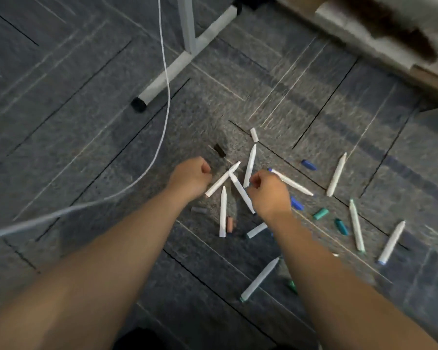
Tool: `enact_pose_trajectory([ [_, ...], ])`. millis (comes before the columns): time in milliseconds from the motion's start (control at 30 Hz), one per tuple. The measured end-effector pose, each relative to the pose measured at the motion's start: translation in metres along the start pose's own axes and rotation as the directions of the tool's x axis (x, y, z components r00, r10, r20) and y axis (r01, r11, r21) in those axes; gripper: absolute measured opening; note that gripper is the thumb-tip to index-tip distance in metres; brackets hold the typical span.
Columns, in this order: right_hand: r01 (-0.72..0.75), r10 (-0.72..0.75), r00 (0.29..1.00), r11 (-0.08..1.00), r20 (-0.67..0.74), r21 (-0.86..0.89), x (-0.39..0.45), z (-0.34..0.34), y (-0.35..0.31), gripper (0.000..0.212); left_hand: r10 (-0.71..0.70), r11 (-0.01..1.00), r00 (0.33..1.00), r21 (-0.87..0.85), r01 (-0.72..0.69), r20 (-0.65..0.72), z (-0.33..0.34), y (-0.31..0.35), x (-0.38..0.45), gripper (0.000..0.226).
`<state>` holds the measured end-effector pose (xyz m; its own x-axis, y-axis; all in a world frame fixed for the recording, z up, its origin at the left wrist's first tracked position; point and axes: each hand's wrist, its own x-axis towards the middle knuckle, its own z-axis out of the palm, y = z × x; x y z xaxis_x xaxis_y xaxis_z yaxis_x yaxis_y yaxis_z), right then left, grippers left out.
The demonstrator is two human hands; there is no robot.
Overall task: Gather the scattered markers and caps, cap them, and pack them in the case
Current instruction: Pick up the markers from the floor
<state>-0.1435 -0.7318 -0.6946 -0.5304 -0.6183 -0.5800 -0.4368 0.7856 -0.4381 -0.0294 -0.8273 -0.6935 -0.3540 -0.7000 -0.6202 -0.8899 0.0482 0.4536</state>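
Several white markers lie uncapped on the grey carpet, with a crossed pile (238, 188) between my hands and others such as one at the right (336, 174). Loose caps lie around: black (220, 150), white (254, 134), blue (309, 165), teal (321, 213), pink (229, 224). My left hand (190, 178) hovers in a fist beside the pile's left marker, with nothing visible in it. My right hand (268, 190) is over the pile's right side, its curled fingertips by a marker's end (249, 168); blur hides whether it pinches it. No case is in view.
A white cable (166, 79) curves across the floor on the left. Behind the pile stands a white metal stand foot (162, 82) with a black end cap. A pale furniture edge (390, 41) fills the top right corner.
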Motion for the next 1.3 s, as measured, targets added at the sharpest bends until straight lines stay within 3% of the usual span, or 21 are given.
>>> enact_pose_trajectory([
  [267,0.061,-0.084,0.993,0.962,-0.078,-0.266,0.034,0.056,0.020,0.035,0.036,0.999,0.999,-0.019,-0.037,-0.014,0.048,-0.018,0.047,0.029],
  [333,0.071,-0.095,0.989,0.977,-0.112,-0.200,0.037,0.055,0.022,0.030,0.056,0.998,0.998,-0.020,-0.056,-0.022,0.050,-0.015,0.050,0.030],
  [500,0.004,0.029,0.976,0.989,-0.215,0.150,0.040,0.032,0.029,0.008,0.054,0.997,0.998,0.064,-0.052,-0.038,0.059,0.000,0.052,0.036],
  [600,-0.018,0.074,0.978,0.961,-0.195,0.275,0.045,0.024,0.033,0.013,0.068,0.983,0.996,0.175,-0.056,-0.065,0.062,0.004,0.053,0.031],
  [733,0.006,0.041,0.982,0.968,-0.182,0.251,0.050,0.021,0.027,0.009,0.074,0.993,0.993,0.100,-0.064,-0.097,0.054,0.001,0.047,0.024],
  [833,-0.001,0.028,0.989,0.984,-0.146,0.181,0.059,0.027,0.017,0.023,0.063,0.995,0.992,-0.065,-0.070,-0.109,0.048,-0.006,0.036,0.016],
  [933,-0.045,0.053,0.995,0.996,-0.089,0.081,0.065,0.034,0.012,0.030,0.010,0.993,0.996,-0.113,-0.020,-0.088,0.051,-0.016,0.026,0.020],
  [1100,-0.042,0.046,0.995,0.998,-0.086,0.050,0.062,0.026,0.015,0.011,-0.079,0.997,0.997,-0.009,0.079,0.001,0.069,-0.019,0.010,0.040],
  [1300,-0.092,0.104,0.989,0.990,-0.107,0.111,0.033,0.019,0.042,0.017,-0.121,0.980,0.992,0.167,0.112,0.041,0.091,-0.012,0.002,0.034],
])
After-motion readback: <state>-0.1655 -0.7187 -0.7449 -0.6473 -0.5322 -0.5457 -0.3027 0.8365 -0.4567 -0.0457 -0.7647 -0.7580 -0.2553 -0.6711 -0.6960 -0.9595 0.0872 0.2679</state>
